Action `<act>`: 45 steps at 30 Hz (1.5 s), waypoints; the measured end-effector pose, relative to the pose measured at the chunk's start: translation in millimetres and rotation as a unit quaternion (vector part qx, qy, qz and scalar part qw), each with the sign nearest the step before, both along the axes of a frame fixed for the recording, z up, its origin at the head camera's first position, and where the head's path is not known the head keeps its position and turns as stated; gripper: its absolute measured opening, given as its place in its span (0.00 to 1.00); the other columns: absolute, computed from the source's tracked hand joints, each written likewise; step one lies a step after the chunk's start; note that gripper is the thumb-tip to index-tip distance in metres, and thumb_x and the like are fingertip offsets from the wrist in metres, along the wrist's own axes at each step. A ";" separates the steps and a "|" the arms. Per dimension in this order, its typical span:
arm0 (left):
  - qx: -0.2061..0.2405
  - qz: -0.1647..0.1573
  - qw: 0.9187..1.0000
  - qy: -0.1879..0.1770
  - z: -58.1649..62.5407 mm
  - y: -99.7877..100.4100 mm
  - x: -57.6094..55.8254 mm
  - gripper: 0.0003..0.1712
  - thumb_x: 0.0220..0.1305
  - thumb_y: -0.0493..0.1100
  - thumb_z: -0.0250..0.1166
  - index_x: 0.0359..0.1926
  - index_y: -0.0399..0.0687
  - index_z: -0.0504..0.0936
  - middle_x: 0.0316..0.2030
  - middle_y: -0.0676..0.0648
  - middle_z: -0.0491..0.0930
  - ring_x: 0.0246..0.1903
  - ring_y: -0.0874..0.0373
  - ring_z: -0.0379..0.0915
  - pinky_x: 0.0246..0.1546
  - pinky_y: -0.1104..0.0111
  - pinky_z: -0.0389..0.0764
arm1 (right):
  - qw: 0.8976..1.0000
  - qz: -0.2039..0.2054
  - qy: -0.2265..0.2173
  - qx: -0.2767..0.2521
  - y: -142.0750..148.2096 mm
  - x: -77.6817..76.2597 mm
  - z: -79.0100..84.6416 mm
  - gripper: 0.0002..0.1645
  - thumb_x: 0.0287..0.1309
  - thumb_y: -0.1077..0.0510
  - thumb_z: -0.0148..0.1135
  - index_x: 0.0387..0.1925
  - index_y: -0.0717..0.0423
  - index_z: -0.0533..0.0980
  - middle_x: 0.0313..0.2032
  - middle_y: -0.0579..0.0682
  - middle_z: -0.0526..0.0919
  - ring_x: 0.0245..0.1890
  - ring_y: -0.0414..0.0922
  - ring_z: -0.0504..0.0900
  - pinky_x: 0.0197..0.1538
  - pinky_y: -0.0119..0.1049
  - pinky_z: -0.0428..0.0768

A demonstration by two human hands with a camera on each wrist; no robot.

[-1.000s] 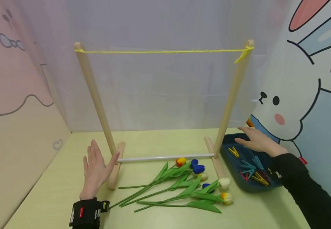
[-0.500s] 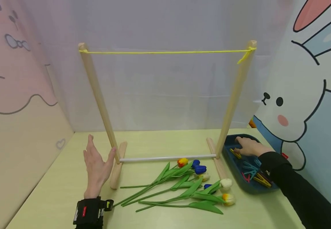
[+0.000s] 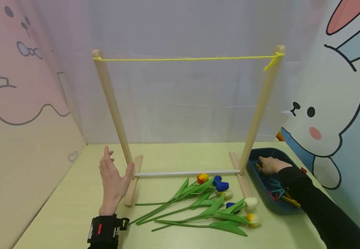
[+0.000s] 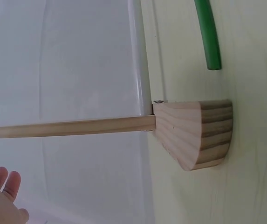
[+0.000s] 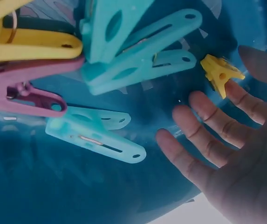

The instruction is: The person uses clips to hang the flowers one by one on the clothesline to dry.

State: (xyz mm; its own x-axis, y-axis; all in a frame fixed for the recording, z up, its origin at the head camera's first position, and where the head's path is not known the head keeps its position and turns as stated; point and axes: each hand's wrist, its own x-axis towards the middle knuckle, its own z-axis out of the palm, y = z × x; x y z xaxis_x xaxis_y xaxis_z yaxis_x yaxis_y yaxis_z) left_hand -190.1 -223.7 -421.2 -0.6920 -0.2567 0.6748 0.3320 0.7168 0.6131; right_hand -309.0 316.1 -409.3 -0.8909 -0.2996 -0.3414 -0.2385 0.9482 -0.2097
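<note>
My right hand [image 3: 271,165] reaches down into a dark blue tray [image 3: 262,195] at the right. In the right wrist view a small yellow clothespin [image 5: 219,74] lies at the tip of its index finger, with the thumb a little apart from it. Teal clothespins [image 5: 96,135], a dark pink clothespin [image 5: 26,88] and another yellow clothespin [image 5: 35,44] lie beside the spread fingers. My left hand [image 3: 114,183] is raised, palm inward and fingers extended, next to the left post [image 3: 113,107] of a wooden frame. It holds nothing.
A yellow string [image 3: 183,59] runs between the tops of the left and right posts [image 3: 262,107]. A white rod [image 3: 183,173] joins their bases. Several artificial tulips [image 3: 198,207] lie in front of the frame. A rabbit-print panel [image 3: 326,114] stands behind the tray.
My right hand has come down from above the tray to the yellow clothespin inside it. The left hand stays raised beside the post, turned slightly. The head view has shifted a little left.
</note>
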 end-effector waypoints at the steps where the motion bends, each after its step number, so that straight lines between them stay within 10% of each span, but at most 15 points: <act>1: -0.001 0.000 1.000 -0.004 -0.5 0.1 0.3 0.55 0.63 0.43 0.64 0.80 0.40 0.40 0.68 0.30 0.57 0.55 0.37 0.58 0.51 0.49 0.62 | 1.000 -0.001 0.000 0.003 -0.4 0.2 -0.8 0.17 0.68 0.57 0.59 0.47 0.70 0.71 0.38 0.64 0.81 0.37 0.54 0.80 0.40 0.48 0.79; 12: -0.027 -0.005 1.000 -0.002 -1.0 1.1 -3.5 0.56 0.61 0.45 0.64 0.79 0.37 0.39 0.68 0.28 0.56 0.55 0.35 0.57 0.53 0.45 0.61 | 0.994 0.010 0.110 -0.014 9.9 1.8 -7.6 0.18 0.65 0.55 0.65 0.22 0.58 0.73 0.19 0.50 0.72 0.19 0.43 0.71 0.26 0.34 0.66; 22: -0.044 0.001 0.999 0.009 3.8 2.0 -7.7 0.57 0.61 0.47 0.64 0.79 0.37 0.40 0.67 0.26 0.55 0.60 0.31 0.54 0.61 0.38 0.58 | 0.968 -0.025 0.239 -0.078 11.3 11.4 20.1 0.30 0.71 0.54 0.58 0.10 0.51 0.67 0.10 0.44 0.61 0.12 0.41 0.59 0.22 0.33 0.55; 38: -0.133 -0.064 0.987 0.063 13.5 25.2 -3.5 0.50 0.65 0.62 0.62 0.72 0.30 0.55 0.52 0.29 0.64 0.49 0.36 0.55 0.47 0.53 0.57 | 0.872 -0.110 0.382 -0.287 -36.8 89.9 61.0 0.18 0.67 0.50 0.64 0.50 0.60 0.81 0.23 0.44 0.85 0.22 0.21 0.72 0.31 0.23 0.71; 45: -0.190 -0.121 0.974 -0.038 9.6 42.3 6.2 0.37 0.53 0.47 0.78 0.59 0.36 0.72 0.51 0.35 0.71 0.53 0.38 0.62 0.54 0.49 0.66 | 0.828 -0.073 0.306 -0.464 -60.6 100.3 50.6 0.15 0.69 0.64 0.60 0.54 0.66 0.79 0.28 0.25 0.83 0.26 0.28 0.83 0.31 0.23 0.82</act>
State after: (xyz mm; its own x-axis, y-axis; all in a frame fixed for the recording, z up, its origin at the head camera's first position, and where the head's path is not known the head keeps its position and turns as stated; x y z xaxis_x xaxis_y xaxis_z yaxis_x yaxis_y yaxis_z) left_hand -183.9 -181.3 -411.6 -0.7525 0.1770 0.6343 0.4829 0.8032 0.3488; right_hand -208.7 255.4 -358.7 -0.8620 -0.0546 0.5039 -0.4664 0.4748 -0.7464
